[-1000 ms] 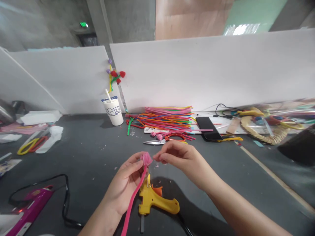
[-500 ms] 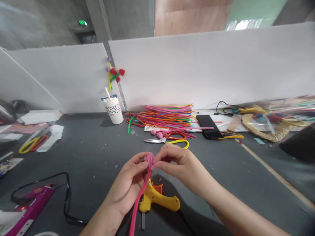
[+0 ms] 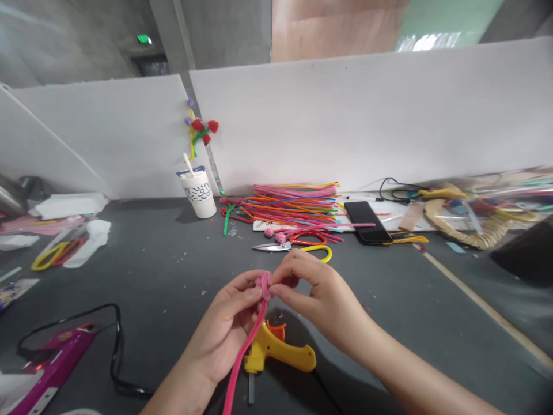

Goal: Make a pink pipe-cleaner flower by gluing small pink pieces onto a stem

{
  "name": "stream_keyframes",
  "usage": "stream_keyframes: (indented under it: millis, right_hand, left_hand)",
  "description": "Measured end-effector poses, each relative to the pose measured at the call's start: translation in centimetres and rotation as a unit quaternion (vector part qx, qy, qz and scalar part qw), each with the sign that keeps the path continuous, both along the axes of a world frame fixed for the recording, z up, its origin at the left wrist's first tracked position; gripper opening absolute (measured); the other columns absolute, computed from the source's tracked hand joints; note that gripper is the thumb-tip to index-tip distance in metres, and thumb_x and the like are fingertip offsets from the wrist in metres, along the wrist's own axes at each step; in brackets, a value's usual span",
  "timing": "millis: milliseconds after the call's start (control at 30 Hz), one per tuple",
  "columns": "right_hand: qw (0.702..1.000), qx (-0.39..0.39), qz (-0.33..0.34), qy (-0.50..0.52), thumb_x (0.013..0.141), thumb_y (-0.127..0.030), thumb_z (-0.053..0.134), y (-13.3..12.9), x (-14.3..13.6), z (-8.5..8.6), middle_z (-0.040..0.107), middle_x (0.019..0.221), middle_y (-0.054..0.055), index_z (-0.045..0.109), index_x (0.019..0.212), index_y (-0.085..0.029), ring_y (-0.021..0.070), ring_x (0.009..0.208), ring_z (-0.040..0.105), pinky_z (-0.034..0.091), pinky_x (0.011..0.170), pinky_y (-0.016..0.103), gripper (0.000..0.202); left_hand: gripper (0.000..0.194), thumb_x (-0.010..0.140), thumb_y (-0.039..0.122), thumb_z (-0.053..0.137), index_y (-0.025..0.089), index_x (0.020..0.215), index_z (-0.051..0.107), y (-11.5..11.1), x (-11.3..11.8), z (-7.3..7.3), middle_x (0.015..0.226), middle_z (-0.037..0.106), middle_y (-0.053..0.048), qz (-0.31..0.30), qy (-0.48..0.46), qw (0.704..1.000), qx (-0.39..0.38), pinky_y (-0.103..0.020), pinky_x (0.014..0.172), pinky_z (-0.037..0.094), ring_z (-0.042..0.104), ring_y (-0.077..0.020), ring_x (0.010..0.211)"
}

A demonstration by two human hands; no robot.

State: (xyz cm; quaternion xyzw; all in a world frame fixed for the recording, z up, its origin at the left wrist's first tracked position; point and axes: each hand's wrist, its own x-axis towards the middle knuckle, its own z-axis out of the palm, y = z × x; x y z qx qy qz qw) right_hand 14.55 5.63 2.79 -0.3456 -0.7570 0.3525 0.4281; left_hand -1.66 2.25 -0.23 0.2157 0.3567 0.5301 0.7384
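Observation:
Between my two hands is a pink pipe cleaner flower [image 3: 265,285] on a long, darker pink pipe cleaner stem [image 3: 242,357] that hangs down toward me. My left hand [image 3: 228,323] is closed around the flower's left side, thumb against its base. With thumb and forefinger, my right hand [image 3: 309,288] pinches the flower's right edge. Below them a yellow glue gun [image 3: 280,350] with an orange trigger lies on the dark table. Just beyond my fingers are scissors [image 3: 276,247] with red and yellow handles, beside two small pink balls [image 3: 276,235] on stems.
A pile of coloured pipe cleaners [image 3: 294,204] and a black phone [image 3: 368,222] lie at the back. To the left stand a white cup [image 3: 199,193] and, nearer me, a magenta power strip [image 3: 60,369] with a black cord. A wicker ring [image 3: 466,230] lies at right.
The flower has turned slightly and shifted a little to the right in my fingers. The stem's lower end has swung slightly left. Both hands keep their hold.

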Motion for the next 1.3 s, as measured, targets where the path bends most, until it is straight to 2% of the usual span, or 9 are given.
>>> stream_keyframes:
  millis: [100, 233, 600, 767, 967, 1167, 1300]
  right_hand:
    - [1.0, 0.021, -0.001, -0.009, 0.08, -0.006, 0.062, -0.11, 0.0, -0.09, 0.058, 0.073, -0.002, 0.067, 0.074, -0.019, 0.0119, 0.068, 0.054, 0.044, 0.062, 0.022, 0.015]
    - [0.998, 0.051, -0.007, -0.027, 0.082, -0.009, 0.06, -0.18, 0.05, -0.17, 0.059, 0.075, 0.0, 0.064, 0.074, -0.019, 0.0134, 0.069, 0.055, 0.044, 0.063, 0.024, 0.014]
    - [0.993, 0.101, -0.021, -0.066, 0.086, -0.013, 0.057, -0.27, 0.1, -0.52, 0.059, 0.079, 0.002, 0.062, 0.077, -0.019, 0.0151, 0.073, 0.057, 0.045, 0.066, 0.026, 0.012]
    - [0.993, 0.1, -0.026, -0.06, 0.083, -0.008, 0.059, -0.33, 0.1, -0.56, 0.059, 0.078, 0.001, 0.062, 0.076, -0.018, 0.0147, 0.073, 0.057, 0.045, 0.066, 0.025, 0.013]
    - [0.993, 0.1, -0.038, -0.055, 0.081, -0.008, 0.058, -0.38, 0.01, -0.56, 0.059, 0.077, 0.001, 0.061, 0.074, -0.019, 0.0147, 0.071, 0.056, 0.044, 0.065, 0.025, 0.014]
    - [0.991, 0.109, -0.049, -0.06, 0.081, -0.008, 0.057, -0.5, -0.25, -0.96, 0.059, 0.077, 0.002, 0.061, 0.074, -0.019, 0.0151, 0.072, 0.056, 0.044, 0.064, 0.025, 0.013]
    - [0.988, 0.13, -0.045, -0.062, 0.083, -0.01, 0.055, -0.72, -0.37, -0.9, 0.06, 0.077, 0.003, 0.06, 0.075, -0.018, 0.0163, 0.073, 0.056, 0.044, 0.065, 0.027, 0.013]
  left_hand:
    - [0.022, 0.073, 0.012, 0.076, 0.012, 0.095, 0.072, 0.09, -0.08, -0.05, 0.075, 0.071, -0.005, -0.002, -0.001, 1.0, -0.003, -0.019, 0.06, 0.054, 0.064, -0.0103, 0.058]
    - [0.022, 0.073, 0.011, 0.076, 0.013, 0.095, 0.072, 0.06, -0.13, -0.07, 0.074, 0.07, -0.004, -0.006, -0.005, 1.0, 0.0, -0.022, 0.065, 0.055, 0.067, -0.0127, 0.064]
    - [0.024, 0.071, 0.013, 0.078, 0.014, 0.094, 0.073, -0.1, 0.0, 0.12, 0.079, 0.073, -0.004, 0.001, 0.013, 1.0, 0.006, -0.022, 0.063, 0.054, 0.066, -0.0115, 0.063]
    - [0.024, 0.073, 0.016, 0.078, 0.015, 0.097, 0.074, -0.4, 0.09, 0.54, 0.081, 0.074, -0.005, 0.019, 0.088, 0.996, 0.029, -0.02, 0.063, 0.053, 0.066, -0.0122, 0.064]
    - [0.032, 0.067, 0.012, 0.081, 0.018, 0.098, 0.077, -0.58, 0.27, 0.8, 0.088, 0.076, -0.006, 0.046, 0.181, 0.978, 0.09, -0.022, 0.075, 0.053, 0.068, -0.0183, 0.085]
    - [0.028, 0.07, 0.012, 0.078, 0.02, 0.097, 0.078, -0.58, 0.24, 0.71, 0.091, 0.077, -0.006, 0.062, 0.259, 0.956, 0.119, -0.022, 0.076, 0.054, 0.069, -0.0186, 0.086]
    - [0.027, 0.072, 0.014, 0.077, 0.023, 0.097, 0.078, -0.67, 0.23, 0.44, 0.089, 0.077, -0.003, 0.064, 0.256, 0.957, 0.125, -0.022, 0.072, 0.055, 0.07, -0.0161, 0.078]
